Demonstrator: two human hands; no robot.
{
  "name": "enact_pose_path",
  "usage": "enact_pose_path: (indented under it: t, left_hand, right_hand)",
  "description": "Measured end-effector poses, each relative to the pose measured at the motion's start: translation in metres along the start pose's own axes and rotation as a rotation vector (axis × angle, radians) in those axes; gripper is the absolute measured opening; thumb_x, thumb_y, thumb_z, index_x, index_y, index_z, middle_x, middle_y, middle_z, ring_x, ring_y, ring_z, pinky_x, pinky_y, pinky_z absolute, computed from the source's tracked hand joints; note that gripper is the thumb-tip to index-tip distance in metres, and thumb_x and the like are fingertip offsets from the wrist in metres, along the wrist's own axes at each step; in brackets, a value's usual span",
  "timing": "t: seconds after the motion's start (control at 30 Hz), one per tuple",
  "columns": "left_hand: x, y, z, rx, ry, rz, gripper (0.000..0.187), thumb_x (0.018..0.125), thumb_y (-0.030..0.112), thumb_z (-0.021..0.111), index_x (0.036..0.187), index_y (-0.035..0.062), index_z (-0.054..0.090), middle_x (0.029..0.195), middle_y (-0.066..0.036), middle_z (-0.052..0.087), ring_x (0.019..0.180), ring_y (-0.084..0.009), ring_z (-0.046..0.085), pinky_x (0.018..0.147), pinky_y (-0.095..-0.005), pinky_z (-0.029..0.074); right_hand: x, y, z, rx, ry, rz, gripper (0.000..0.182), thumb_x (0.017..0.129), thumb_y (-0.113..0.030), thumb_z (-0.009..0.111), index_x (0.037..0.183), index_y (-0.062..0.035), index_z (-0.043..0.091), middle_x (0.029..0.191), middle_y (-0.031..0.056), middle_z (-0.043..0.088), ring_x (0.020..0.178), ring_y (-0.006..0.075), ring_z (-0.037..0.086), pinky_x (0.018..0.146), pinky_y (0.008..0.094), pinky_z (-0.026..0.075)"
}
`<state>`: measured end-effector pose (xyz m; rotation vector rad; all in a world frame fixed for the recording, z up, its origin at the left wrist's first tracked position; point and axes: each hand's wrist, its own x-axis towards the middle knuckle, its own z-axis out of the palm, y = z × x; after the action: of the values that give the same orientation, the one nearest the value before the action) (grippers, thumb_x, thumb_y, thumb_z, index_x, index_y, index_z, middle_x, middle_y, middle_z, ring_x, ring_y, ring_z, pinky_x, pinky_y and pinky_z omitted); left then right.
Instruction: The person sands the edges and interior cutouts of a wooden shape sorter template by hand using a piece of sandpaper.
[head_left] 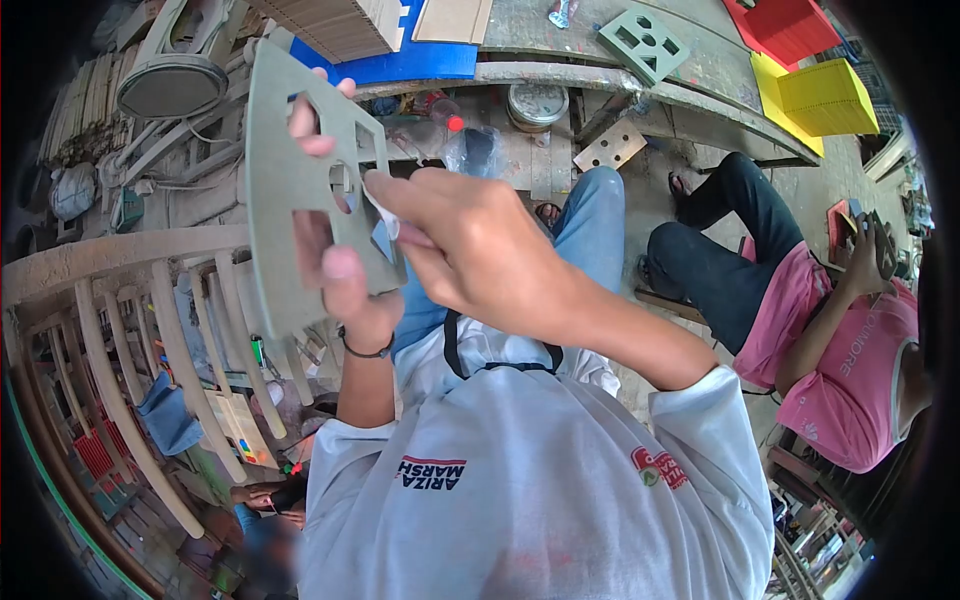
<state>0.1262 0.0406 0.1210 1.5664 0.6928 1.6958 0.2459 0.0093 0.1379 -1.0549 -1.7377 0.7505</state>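
One grey-green board [278, 185] we hold in our half-curled left hand [360, 305]; our right hand [490, 245], curled, pinches a white scrap [387, 219].

Left hand [365, 312] grips grey-green rectangular panel with cutouts [277, 215]; right hand [490, 245] pinches thin white piece [384, 214] at it. Second grey-green panel [637, 52] near front edge of grey wooden worktop [540, 40].

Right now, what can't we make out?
All in the head view:
- White piece: mostly hidden by the right hand; full shape unclear.
- Left hand: partly hidden by the green board.
- Green board's back: faces away from the camera.
- Brown box: cut off by the top edge.
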Motion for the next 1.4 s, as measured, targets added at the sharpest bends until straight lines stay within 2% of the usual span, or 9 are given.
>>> enact_pose_path:
  t: [0.3, 0.4, 0.5, 0.6, 0.8, 1.07, 1.27, 1.37, 1.4]
  left_hand:
    - [-0.001, -0.007, -0.012, -0.228, 0.022, -0.143, 0.069, 0.084, 0.043, 0.039, 0.132, -0.0055, 0.041, 0.146, -0.033, 0.034, 0.133, -0.0481, 0.038, 0.111, -0.0593, 0.028]
    - [0.001, -0.013, -0.016, -0.228, -0.031, -0.185, 0.067, 0.084, 0.044, 0.04, 0.131, -0.0042, 0.042, 0.146, -0.034, 0.033, 0.133, -0.0485, 0.038, 0.111, -0.0594, 0.028]
    - [0.0, -0.013, -0.012, -0.256, -0.112, -0.139, 0.066, 0.085, 0.044, 0.041, 0.131, -0.0032, 0.043, 0.146, -0.034, 0.031, 0.134, -0.0496, 0.036, 0.111, -0.0591, 0.029]
    - [0.001, -0.005, -0.005, -0.327, -0.016, -0.204, 0.072, 0.076, 0.049, 0.064, 0.126, -0.0007, 0.047, 0.144, -0.029, 0.035, 0.133, -0.041, 0.042, 0.108, -0.0515, 0.036]
    - [0.004, 0.0, -0.005, -0.455, -0.023, -0.228, 0.073, 0.078, 0.05, 0.061, 0.128, -0.0025, 0.046, 0.147, -0.032, 0.031, 0.134, -0.0422, 0.04, 0.108, -0.0534, 0.038]
    - [0.008, 0.003, -0.007, -0.451, -0.076, -0.265, 0.07, 0.085, 0.05, 0.052, 0.129, -0.0042, 0.045, 0.144, -0.029, 0.037, 0.131, -0.04, 0.043, 0.107, -0.0508, 0.039]
    - [0.019, 0.013, -0.016, -0.463, -0.079, -0.556, 0.063, 0.093, 0.042, 0.034, 0.13, -0.0078, 0.042, 0.122, -0.024, 0.052, 0.127, -0.0465, 0.046, 0.109, -0.0526, 0.034]
    - [0.023, 0.002, -0.03, -0.591, -0.114, -0.811, 0.049, 0.094, 0.035, 0.042, 0.12, -0.0059, 0.052, 0.102, -0.012, 0.06, 0.087, -0.0174, 0.059, 0.085, -0.0359, 0.052]
    - [0.025, 0.005, -0.03, -0.593, -0.104, -0.805, 0.049, 0.094, 0.035, 0.042, 0.12, -0.0059, 0.052, 0.102, -0.012, 0.06, 0.087, -0.0174, 0.059, 0.085, -0.0359, 0.052]
  right_hand:
    - [-0.002, 0.026, 0.002, 0.044, -0.009, -0.03, 0.027, 0.078, 0.005, 0.063, 0.105, 0.0035, 0.067, 0.077, 0.0215, 0.064, 0.062, 0.034, 0.062, 0.06, 0.037, 0.05]
    - [0.005, 0.04, -0.009, -0.039, -0.05, -0.134, 0.024, 0.082, 0.001, 0.064, 0.106, 0.0004, 0.07, 0.068, 0.0157, 0.061, 0.054, 0.0232, 0.056, 0.054, 0.0345, 0.046]
    - [0.008, 0.025, -0.019, 0.313, -0.163, 0.355, 0.024, 0.089, -0.01, 0.065, 0.111, -0.0069, 0.072, 0.062, -0.0022, 0.055, 0.057, 0.0025, 0.044, 0.05, 0.0244, 0.035]
    - [0.009, 0.021, -0.018, 0.467, -0.12, 0.494, 0.022, 0.091, -0.01, 0.064, 0.111, -0.0071, 0.073, 0.063, -0.0041, 0.055, 0.056, 0.0026, 0.042, 0.05, 0.023, 0.034]
    - [0.01, 0.023, -0.026, 0.524, -0.19, 0.488, 0.022, 0.092, -0.011, 0.063, 0.111, -0.0053, 0.072, 0.064, -0.0037, 0.055, 0.056, 0.0028, 0.043, 0.051, 0.0227, 0.035]
    - [0.007, 0.023, -0.03, 0.19, -0.193, 0.239, 0.019, 0.086, -0.005, 0.062, 0.102, -0.0012, 0.072, 0.054, 0.0108, 0.052, 0.05, 0.0147, 0.047, 0.052, 0.0316, 0.04]
    - [0.006, 0.036, -0.05, -0.297, -0.37, -0.156, 0.033, 0.08, -0.004, 0.066, 0.113, -0.0079, 0.069, 0.088, 0.0152, 0.064, 0.07, 0.0307, 0.065, 0.059, 0.0424, 0.05]
    - [0.002, 0.032, -0.049, -0.476, -0.506, -0.181, 0.037, 0.078, -0.004, 0.067, 0.115, -0.01, 0.067, 0.097, 0.0133, 0.064, 0.074, 0.0334, 0.066, 0.061, 0.0431, 0.052]
    - [-0.002, 0.033, -0.045, -0.439, -0.515, -0.189, 0.038, 0.078, -0.005, 0.067, 0.115, -0.0112, 0.066, 0.097, 0.0121, 0.064, 0.074, 0.0333, 0.066, 0.061, 0.0421, 0.053]
